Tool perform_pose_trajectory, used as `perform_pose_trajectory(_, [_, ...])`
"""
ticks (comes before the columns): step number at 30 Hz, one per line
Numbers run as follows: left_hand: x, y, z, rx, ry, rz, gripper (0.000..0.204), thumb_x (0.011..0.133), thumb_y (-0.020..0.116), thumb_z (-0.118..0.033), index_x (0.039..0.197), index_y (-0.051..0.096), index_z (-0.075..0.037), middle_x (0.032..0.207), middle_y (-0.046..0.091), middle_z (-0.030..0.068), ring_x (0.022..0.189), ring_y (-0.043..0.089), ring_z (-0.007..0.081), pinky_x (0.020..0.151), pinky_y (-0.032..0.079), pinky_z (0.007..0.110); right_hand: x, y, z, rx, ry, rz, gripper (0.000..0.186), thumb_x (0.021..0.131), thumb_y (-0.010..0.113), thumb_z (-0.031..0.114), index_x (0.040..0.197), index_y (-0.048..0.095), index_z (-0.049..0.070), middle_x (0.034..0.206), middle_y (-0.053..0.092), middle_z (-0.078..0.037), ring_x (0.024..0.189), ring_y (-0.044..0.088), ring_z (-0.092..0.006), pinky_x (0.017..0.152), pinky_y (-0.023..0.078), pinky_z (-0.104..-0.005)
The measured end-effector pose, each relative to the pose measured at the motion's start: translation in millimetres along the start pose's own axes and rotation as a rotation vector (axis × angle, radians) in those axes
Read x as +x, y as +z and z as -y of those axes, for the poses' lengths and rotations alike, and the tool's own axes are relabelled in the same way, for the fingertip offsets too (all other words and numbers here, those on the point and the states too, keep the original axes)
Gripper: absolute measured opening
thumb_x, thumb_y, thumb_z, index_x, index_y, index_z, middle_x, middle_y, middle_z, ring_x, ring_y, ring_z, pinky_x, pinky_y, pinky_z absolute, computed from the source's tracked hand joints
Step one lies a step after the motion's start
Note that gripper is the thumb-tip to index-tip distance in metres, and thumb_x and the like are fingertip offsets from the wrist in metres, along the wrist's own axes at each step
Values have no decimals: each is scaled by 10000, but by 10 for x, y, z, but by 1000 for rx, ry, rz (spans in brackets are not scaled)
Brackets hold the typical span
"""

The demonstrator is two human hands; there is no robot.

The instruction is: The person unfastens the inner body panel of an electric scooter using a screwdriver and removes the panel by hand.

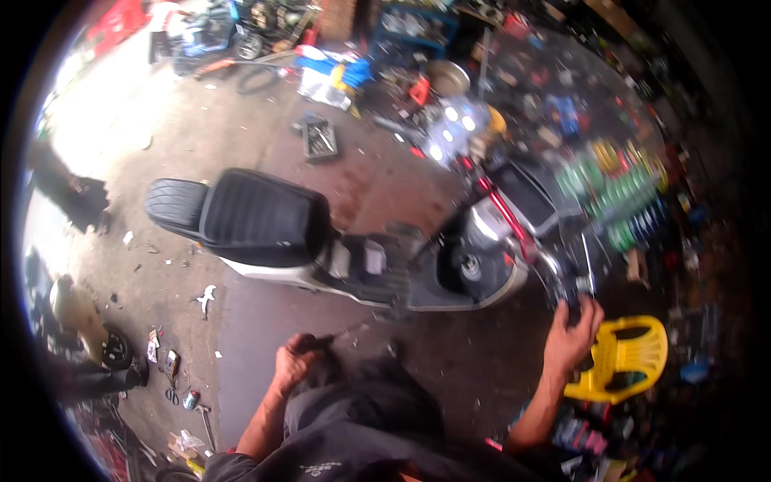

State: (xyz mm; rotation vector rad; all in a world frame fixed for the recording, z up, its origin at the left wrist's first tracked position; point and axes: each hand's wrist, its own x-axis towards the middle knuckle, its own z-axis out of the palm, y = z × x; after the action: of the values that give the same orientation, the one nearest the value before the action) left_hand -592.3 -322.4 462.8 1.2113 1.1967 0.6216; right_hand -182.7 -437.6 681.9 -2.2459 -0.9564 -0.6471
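A scooter (377,281) with white and black body panels stands sideways before me, its black seat (265,217) to the left and its handlebar (510,213), with a red crossbar, to the right. My right hand (572,341) is closed around the near end of the handlebar, by the grip and lever. Low at the scooter's near side, my left hand (295,365) grips a dark-handled screwdriver (320,343); its thin shaft points right toward the footboard. The tip is too blurred to tell whether it touches anything. A small pale object (374,259) lies on the footboard.
Behind the scooter sits a metal tray (320,140) of small parts. A yellow plastic chair (622,361) stands by my right forearm. Bundled green bottles (610,189) and heaped parts crowd the right. A hammer (206,426), scissors and litter lie on the floor at left.
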Motion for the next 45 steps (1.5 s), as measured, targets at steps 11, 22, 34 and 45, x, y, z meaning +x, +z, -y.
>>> perform_pose_trajectory(11, [114, 230, -630, -164, -155, 160, 302, 722, 644, -43, 1006, 589, 44, 793, 636, 73, 689, 581, 129, 637, 478, 262, 8, -12, -213, -208, -100, -45, 311, 818, 674, 203, 1065, 589, 34, 1062, 549, -127, 994, 545, -329, 834, 442, -411])
perform_pose_trajectory(22, [454, 506, -810, -357, -148, 251, 362, 732, 747, -143, 1019, 593, 18, 762, 620, 66, 558, 552, 108, 457, 423, 231, -636, 1137, -647, 394, 468, 107, 355, 917, 577, 211, 1176, 536, -28, 1149, 578, -118, 1047, 538, -194, 932, 402, -323])
perform_pose_trajectory(34, [918, 1265, -702, -546, -157, 397, 332, 739, 752, -79, 1035, 625, -1, 958, 626, 30, 862, 559, 109, 783, 455, 251, -142, 1965, -1167, 321, 357, 104, 418, 917, 542, 298, 1163, 564, -39, 1158, 580, -168, 1026, 548, -259, 878, 417, -359])
perform_pose_trajectory(45, [1232, 1475, -711, -620, -223, 499, 382, 706, 800, -148, 999, 612, 10, 969, 627, 63, 884, 582, 149, 817, 459, 294, -124, 1849, -1219, -51, 60, 249, 436, 950, 493, 309, 1150, 551, -74, 1178, 554, -191, 1052, 524, -282, 921, 382, -359])
